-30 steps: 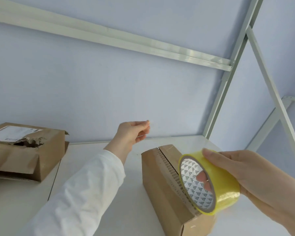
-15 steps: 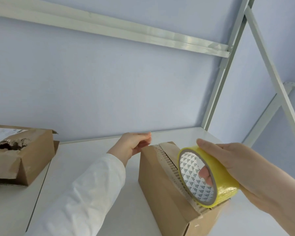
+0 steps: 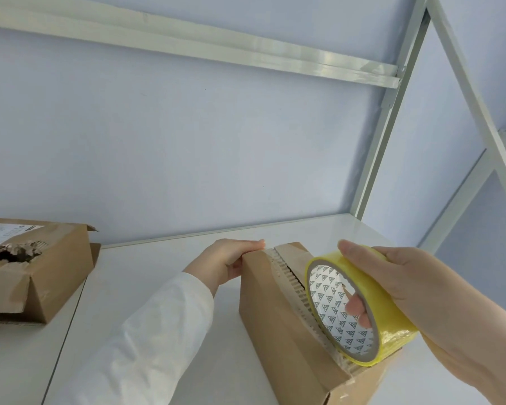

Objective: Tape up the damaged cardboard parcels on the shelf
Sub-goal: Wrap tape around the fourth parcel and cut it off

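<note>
- The white shelf (image 3: pixel 158 273) runs from left to right against a pale wall, with a grey metal frame upright (image 3: pixel 383 135) at its far right corner.
- The long cardboard parcel (image 3: pixel 278 317) lies right of centre, running near to far; its top is torn open along a strip of bare corrugation.
- A second parcel (image 3: pixel 59 276) sits well apart at the left edge, with a ragged hole in its top beside a white label.
- The left hand (image 3: pixel 225 258), in a white sleeve (image 3: pixel 146 340), rests on the long parcel's far end – fingers fairly straight over the top edge, thumb against the left side.
- The right hand (image 3: pixel 415 276) grips the yellow tape roll (image 3: pixel 389 314) – fingers over the outer face, one fingertip showing through the core.
- The roll stands on edge on the near end of the torn strip.
</note>
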`<state>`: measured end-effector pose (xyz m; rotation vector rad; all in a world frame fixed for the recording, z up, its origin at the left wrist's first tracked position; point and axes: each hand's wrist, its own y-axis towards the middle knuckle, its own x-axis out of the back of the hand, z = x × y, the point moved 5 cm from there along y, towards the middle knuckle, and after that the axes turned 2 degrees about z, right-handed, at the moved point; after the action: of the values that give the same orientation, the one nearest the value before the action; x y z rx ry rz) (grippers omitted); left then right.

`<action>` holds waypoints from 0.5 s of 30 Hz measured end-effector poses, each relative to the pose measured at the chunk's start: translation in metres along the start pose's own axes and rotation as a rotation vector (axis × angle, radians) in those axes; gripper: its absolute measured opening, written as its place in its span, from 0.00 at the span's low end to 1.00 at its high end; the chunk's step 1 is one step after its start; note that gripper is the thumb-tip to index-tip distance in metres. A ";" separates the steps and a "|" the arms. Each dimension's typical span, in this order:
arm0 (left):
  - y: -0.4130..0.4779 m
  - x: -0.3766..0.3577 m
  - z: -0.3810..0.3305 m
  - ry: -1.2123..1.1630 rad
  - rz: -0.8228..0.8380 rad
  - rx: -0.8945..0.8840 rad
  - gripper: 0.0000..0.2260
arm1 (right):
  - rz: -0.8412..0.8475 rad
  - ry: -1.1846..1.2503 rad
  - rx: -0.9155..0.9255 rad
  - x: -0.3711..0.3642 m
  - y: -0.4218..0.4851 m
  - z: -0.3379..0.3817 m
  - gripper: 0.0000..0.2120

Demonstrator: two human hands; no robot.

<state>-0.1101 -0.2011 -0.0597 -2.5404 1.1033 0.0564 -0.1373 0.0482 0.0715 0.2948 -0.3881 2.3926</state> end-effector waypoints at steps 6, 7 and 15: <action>0.004 0.000 0.024 0.011 0.005 0.043 0.04 | -0.019 0.006 0.004 0.001 0.001 -0.002 0.18; 0.005 -0.001 0.029 0.006 0.021 0.058 0.07 | -0.025 0.003 0.008 0.001 0.001 -0.002 0.18; 0.003 -0.009 0.037 0.072 0.202 0.089 0.12 | -0.067 0.019 0.024 0.000 0.002 -0.004 0.17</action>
<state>-0.1149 -0.1840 -0.0936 -2.3615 1.3562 -0.0313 -0.1389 0.0482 0.0677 0.2912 -0.3359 2.3340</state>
